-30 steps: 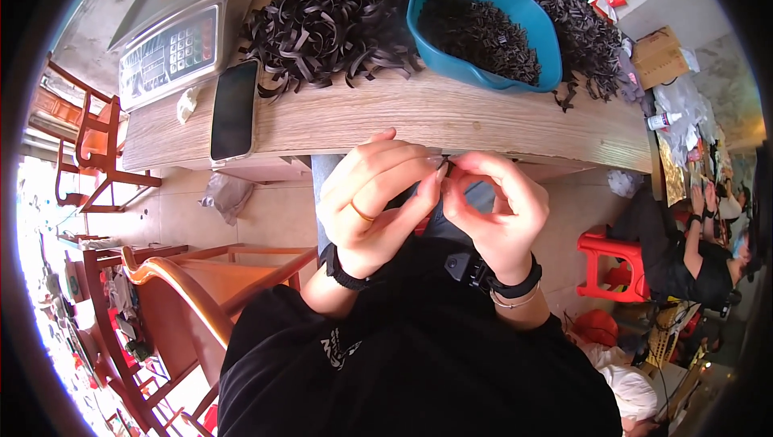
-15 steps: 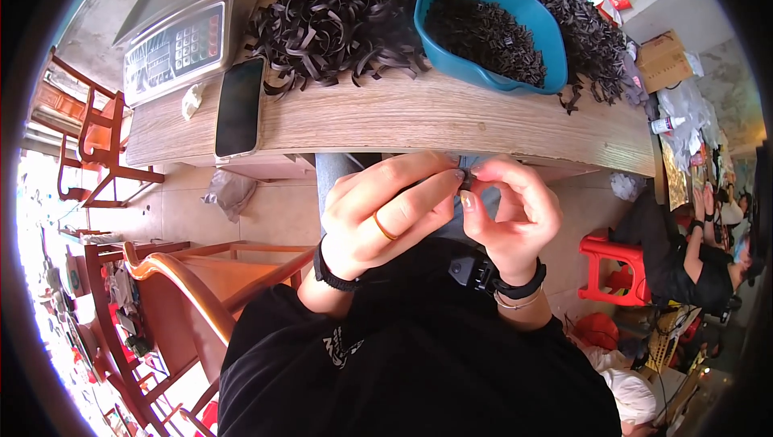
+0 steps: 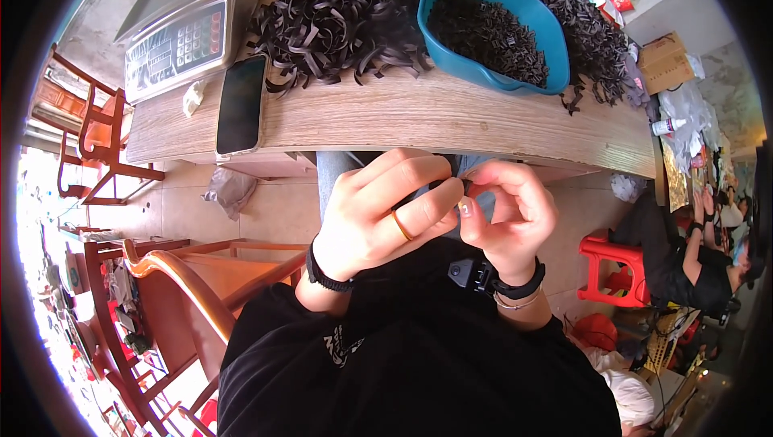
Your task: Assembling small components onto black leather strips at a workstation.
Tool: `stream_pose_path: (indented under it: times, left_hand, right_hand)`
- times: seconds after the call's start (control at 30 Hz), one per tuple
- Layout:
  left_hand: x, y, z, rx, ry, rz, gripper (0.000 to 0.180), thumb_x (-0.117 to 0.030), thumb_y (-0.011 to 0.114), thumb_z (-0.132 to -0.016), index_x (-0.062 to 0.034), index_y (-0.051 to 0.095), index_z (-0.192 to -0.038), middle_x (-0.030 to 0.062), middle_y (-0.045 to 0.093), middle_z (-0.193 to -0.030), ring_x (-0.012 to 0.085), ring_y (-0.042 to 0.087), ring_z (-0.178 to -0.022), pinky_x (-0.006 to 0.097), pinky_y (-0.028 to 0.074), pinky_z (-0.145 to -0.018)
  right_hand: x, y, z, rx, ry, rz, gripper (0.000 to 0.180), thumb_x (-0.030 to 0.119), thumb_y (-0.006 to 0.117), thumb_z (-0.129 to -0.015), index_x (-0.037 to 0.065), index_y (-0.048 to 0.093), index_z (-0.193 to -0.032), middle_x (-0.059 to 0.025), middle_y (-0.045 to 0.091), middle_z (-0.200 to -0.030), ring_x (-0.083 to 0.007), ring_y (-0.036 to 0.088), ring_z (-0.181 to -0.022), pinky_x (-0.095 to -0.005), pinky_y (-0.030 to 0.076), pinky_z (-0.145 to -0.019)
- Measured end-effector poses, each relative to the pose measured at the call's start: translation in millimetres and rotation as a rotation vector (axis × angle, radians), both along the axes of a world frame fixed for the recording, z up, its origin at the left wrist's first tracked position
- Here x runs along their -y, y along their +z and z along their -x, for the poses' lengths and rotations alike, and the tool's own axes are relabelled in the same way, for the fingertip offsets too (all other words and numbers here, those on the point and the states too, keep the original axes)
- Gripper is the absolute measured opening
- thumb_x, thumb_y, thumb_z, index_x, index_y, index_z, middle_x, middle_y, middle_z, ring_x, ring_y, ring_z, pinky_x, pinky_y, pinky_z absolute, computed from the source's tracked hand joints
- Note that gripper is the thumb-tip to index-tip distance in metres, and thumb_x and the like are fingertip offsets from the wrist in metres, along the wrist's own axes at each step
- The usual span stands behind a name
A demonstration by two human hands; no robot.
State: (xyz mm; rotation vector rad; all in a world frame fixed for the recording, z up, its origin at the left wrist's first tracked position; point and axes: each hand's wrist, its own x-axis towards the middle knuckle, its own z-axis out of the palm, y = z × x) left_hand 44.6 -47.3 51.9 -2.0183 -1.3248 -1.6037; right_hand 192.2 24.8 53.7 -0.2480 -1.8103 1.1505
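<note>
My left hand (image 3: 378,216), with a ring on one finger, and my right hand (image 3: 515,212) meet just in front of the table's near edge. Their fingertips pinch a small dark strip (image 3: 466,187), mostly covered by the fingers. Beyond them on the wooden table (image 3: 370,119) lies a loose heap of long dark strips (image 3: 334,26). Right of that heap stands a teal basin (image 3: 483,76) holding many short dark pieces (image 3: 491,35). Another pile of dark pieces (image 3: 584,35) spreads along the basin's right side.
A phone (image 3: 241,107), a crumpled white scrap (image 3: 193,99) and a weighing scale (image 3: 177,47) occupy the table's left. A wooden chair (image 3: 181,284) stands at my left. Another person in black (image 3: 660,252) sits by a red stool (image 3: 608,268) on the right.
My left hand has turned slightly and its fingers have shifted around the strip. The right fingertips have moved a little closer to it. Things on the table stay put.
</note>
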Motion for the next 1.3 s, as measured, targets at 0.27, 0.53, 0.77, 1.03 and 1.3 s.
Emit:
stream_pose_path:
  times: [0.27,0.53,0.77,1.03,1.3]
  left_hand:
    - [3,12,-1,0.091,-0.007,0.086,0.024,0.008,0.068,-0.06,-0.0025,0.065,-0.081,0.0083,0.062,-0.082,0.0207,0.063,-0.069,0.029,0.052,-0.058]
    - [3,11,5,0.191,-0.1,0.117,0.018,0.009,0.061,-0.066,0.0007,0.067,-0.081,0.0126,0.065,-0.087,0.0214,0.066,-0.071,0.027,0.053,-0.058]
    - [-1,6,5,0.24,-0.135,0.072,0.022,0.011,0.059,-0.064,0.0008,0.066,-0.082,0.0129,0.066,-0.086,0.022,0.066,-0.071,0.027,0.053,-0.058]
    - [-2,3,9,0.145,-0.117,0.102,0.019,0.001,0.065,-0.069,-0.0024,0.066,-0.087,0.0081,0.065,-0.09,0.0227,0.066,-0.076,0.03,0.054,-0.062]
    - [-3,1,3,0.262,-0.162,0.235,0.033,-0.001,0.077,-0.065,-0.0019,0.062,-0.094,0.0118,0.068,-0.089,0.0244,0.068,-0.08,0.03,0.054,-0.068]
  right_hand:
    - [-1,2,1,-0.03,-0.012,0.049,0.028,-0.01,0.068,-0.072,-0.007,0.057,-0.097,-0.0092,0.062,-0.085,-0.0109,0.061,-0.07,-0.0226,0.049,-0.065]
    - [-8,4,-5,0.045,0.138,0.137,0.023,-0.008,0.063,-0.081,-0.008,0.06,-0.104,-0.0108,0.063,-0.087,-0.0124,0.062,-0.077,-0.0228,0.051,-0.066]
    - [-1,5,-2,-0.032,0.152,0.377,0.016,-0.003,0.059,-0.086,-0.007,0.059,-0.101,-0.0109,0.063,-0.087,-0.0155,0.064,-0.079,-0.0244,0.052,-0.065]
    - [-6,9,-4,0.16,0.184,0.609,0.01,0.003,0.056,-0.088,-0.004,0.054,-0.095,-0.0112,0.062,-0.08,-0.0156,0.06,-0.069,-0.0248,0.047,-0.059]
    - [-12,6,-12,0.15,0.294,0.723,0.012,0.007,0.057,-0.089,-0.003,0.054,-0.096,-0.006,0.06,-0.08,-0.0091,0.056,-0.069,-0.0207,0.045,-0.061]
